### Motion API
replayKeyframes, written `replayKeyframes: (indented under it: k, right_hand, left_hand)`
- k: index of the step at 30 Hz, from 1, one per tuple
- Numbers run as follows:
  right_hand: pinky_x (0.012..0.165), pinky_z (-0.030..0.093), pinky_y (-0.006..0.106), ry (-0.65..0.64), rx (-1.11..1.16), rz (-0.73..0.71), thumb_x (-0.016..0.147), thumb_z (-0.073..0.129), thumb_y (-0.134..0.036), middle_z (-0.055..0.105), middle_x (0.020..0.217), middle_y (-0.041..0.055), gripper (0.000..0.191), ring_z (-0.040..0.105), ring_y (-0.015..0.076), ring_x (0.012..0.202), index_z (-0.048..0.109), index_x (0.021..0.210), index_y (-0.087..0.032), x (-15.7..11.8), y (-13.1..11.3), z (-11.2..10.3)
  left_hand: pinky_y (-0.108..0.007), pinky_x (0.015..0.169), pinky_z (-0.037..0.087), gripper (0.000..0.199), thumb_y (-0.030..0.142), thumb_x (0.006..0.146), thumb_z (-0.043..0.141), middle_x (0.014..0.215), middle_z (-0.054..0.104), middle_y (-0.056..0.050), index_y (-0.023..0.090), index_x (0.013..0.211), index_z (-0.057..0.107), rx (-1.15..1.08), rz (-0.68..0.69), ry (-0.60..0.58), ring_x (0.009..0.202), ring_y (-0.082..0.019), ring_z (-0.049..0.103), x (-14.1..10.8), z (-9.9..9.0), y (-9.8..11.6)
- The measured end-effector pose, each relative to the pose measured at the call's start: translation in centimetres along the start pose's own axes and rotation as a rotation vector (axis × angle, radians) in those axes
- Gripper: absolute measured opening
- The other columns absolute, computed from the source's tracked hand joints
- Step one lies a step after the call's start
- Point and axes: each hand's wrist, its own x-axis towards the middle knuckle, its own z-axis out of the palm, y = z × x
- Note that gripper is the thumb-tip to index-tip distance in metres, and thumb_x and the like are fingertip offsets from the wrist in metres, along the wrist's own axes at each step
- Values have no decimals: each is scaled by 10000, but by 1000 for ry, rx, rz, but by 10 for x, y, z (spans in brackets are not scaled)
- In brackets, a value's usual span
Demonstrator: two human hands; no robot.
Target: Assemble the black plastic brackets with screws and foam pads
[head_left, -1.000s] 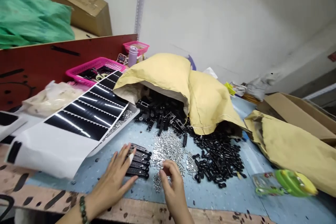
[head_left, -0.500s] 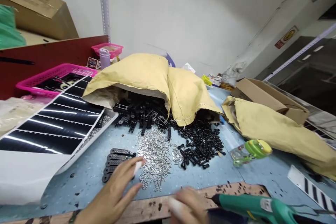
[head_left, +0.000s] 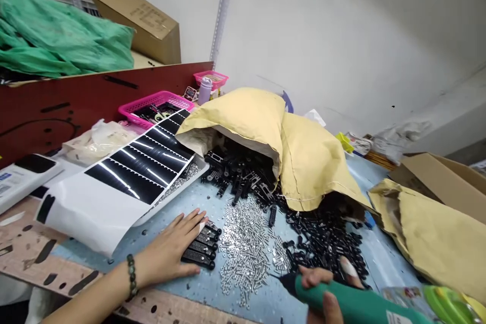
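Observation:
My left hand (head_left: 175, 250), its fingers stretched out, lies flat over the left ends of a row of black elongated parts (head_left: 200, 255). A white wrap covers one fingertip, and a dark beaded bracelet (head_left: 131, 277) circles the wrist. At the lower right, my right hand (head_left: 318, 278) grips a green electric screwdriver (head_left: 364, 299) from around its body. The tool's thin bit points left, towards the scattered silver screws and small nut-like pieces (head_left: 245, 248). Small black parts (head_left: 330, 245) are heaped behind the screwdriver.
Two yellow paper sacks (head_left: 243, 111) spill black parts at the back. A black-striped sheet (head_left: 110, 212) covers part of a white tray (head_left: 199, 172). Another sack (head_left: 436, 243) and a green-lidded bottle (head_left: 448, 304) stand right. A pink basket (head_left: 127, 110) sits back left.
My right hand has taken hold of the electric screwdriver and brought its bit near the screws. My left hand has come down onto the black parts. The view has turned left.

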Motion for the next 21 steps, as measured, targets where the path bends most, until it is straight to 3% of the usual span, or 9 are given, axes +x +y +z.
replayKeyframes:
  k: [3,6,8,12,21]
  right_hand:
    - [720,541,423,-141,128,-33,832,654,-288,667,842,17,297,638,179,674,529,1094,-225,7,0,61]
    - [697,516,352,-213,240,-112,852,614,-223,563,647,-52,217,548,127,576,515,1045,-218,9,1,113]
    - [646,491,321,-272,296,-130,877,579,-220,474,590,-77,171,475,108,513,503,1030,-217,8,4,136]
    - [603,451,296,-375,309,-100,917,517,-201,447,589,-77,118,462,110,511,481,1028,-219,4,19,154]
    - [599,450,290,-532,240,-21,943,476,-232,453,598,-72,73,479,115,522,455,1010,-215,0,46,160]
  left_hand:
    - [-550,1140,225,933,632,811,599,1567,202,-99,262,1523,123,-23,5,46,1427,-343,185,-1,4,-1]
    - [-542,1131,256,895,551,824,632,1561,232,-97,251,1519,154,-47,2,70,1429,-332,188,-2,9,-1]
    - [-531,1130,268,897,514,813,660,1562,236,-94,246,1516,173,-70,-10,69,1435,-324,173,-2,10,0]
    - [-508,1142,264,910,458,788,708,1565,239,-78,255,1510,192,-123,-36,57,1440,-308,164,-3,9,3]
    - [-491,1136,294,908,450,797,699,1566,237,-77,258,1512,173,-190,-55,48,1434,-308,189,-5,7,6]
